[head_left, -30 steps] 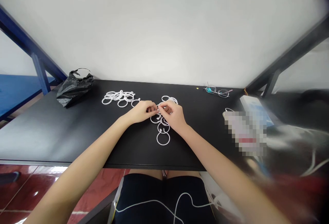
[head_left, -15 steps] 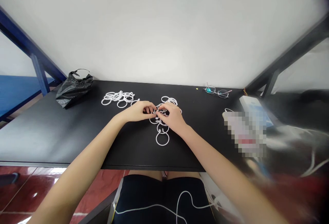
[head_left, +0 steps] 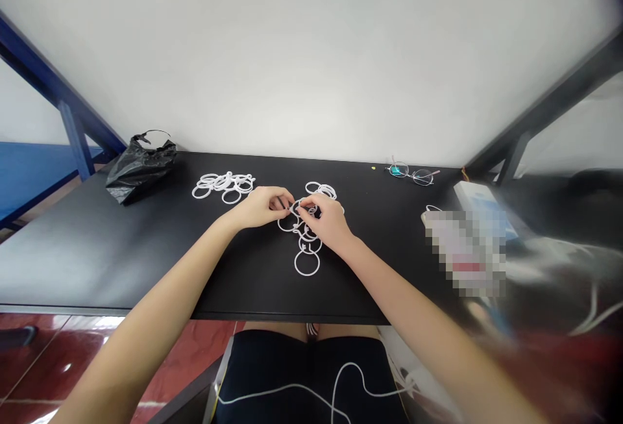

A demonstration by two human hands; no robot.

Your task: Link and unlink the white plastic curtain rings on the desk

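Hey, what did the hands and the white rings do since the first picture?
The left hand shifted a little left, away from the right hand, and now covers a ring beside the left pile. One white ring below the fingers slid slightly left too. I can't tell if any ring was let go. The right hand, bag and glasses stayed about where they were.
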